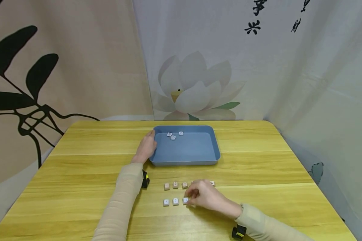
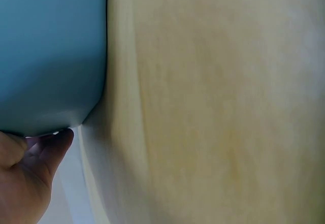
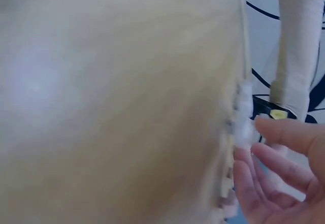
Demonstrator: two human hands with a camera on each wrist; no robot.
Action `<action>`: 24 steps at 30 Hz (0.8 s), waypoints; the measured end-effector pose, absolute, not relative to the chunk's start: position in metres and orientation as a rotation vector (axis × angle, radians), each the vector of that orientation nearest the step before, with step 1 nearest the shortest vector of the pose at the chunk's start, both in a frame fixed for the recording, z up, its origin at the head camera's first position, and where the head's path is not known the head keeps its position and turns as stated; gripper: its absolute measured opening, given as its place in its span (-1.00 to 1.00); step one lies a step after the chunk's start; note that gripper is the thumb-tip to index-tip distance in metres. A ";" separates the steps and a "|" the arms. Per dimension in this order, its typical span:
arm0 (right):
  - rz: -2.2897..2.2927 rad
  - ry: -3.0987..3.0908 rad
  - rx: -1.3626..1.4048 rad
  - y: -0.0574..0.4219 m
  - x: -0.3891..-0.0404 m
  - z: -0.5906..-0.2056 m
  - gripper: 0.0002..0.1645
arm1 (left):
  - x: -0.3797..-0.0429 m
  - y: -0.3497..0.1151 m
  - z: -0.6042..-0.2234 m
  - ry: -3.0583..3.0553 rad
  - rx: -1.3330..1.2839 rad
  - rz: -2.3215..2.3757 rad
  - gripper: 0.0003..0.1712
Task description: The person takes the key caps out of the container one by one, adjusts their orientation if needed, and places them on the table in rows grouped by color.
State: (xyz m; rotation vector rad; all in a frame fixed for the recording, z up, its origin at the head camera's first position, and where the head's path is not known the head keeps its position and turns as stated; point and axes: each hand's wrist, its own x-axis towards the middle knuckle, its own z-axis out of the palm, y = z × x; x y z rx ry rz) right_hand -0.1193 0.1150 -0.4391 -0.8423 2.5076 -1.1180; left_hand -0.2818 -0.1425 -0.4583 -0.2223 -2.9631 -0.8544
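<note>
A blue-grey tray (image 1: pixel 187 163) stands toward the back of the table, with a few small white keycaps (image 1: pixel 173 137) inside at its left. My left hand (image 1: pixel 145 147) grips the tray's left side; in the left wrist view its fingers (image 2: pixel 60 148) are at the tray edge. In front of the tray lie two rows of keycaps. The near row has a keycap (image 1: pixel 166 202), a second (image 1: pixel 175 201) and a third (image 1: pixel 185 201), which my right hand (image 1: pixel 205 195) pinches between thumb and fingers. That hand hides part of the back row, which includes a pinkish keycap (image 1: pixel 167 186).
The wooden table (image 1: pixel 259 160) reaches back to a printed curtain (image 1: pixel 108 60). One keycap (image 1: pixel 212 183) of the back row shows just beyond the right hand. The right wrist view is blurred around the keycaps.
</note>
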 end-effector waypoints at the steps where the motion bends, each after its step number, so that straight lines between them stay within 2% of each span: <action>1: -1.121 2.505 -0.857 0.115 -0.121 -0.436 -0.77 | -0.282 -0.142 -0.458 -2.963 -0.223 -0.854 -0.36; 7: -1.175 2.467 -1.001 0.116 -0.146 -0.410 -0.75 | -0.281 -0.142 -0.458 -2.968 -0.215 -0.859 -0.36; 12: -1.227 2.451 -0.991 0.112 -0.191 -0.391 -0.77 | -0.279 -0.142 -0.457 -2.965 -0.213 -0.855 -0.36; 19: -1.288 2.458 -0.892 0.106 -0.269 -0.396 -0.74 | -0.279 -0.142 -0.458 -2.966 -0.206 -0.872 -0.37; 24: -1.237 2.485 -0.820 0.097 -0.305 -0.401 -0.69 | -0.280 -0.142 -0.458 -2.971 -0.200 -0.870 -0.37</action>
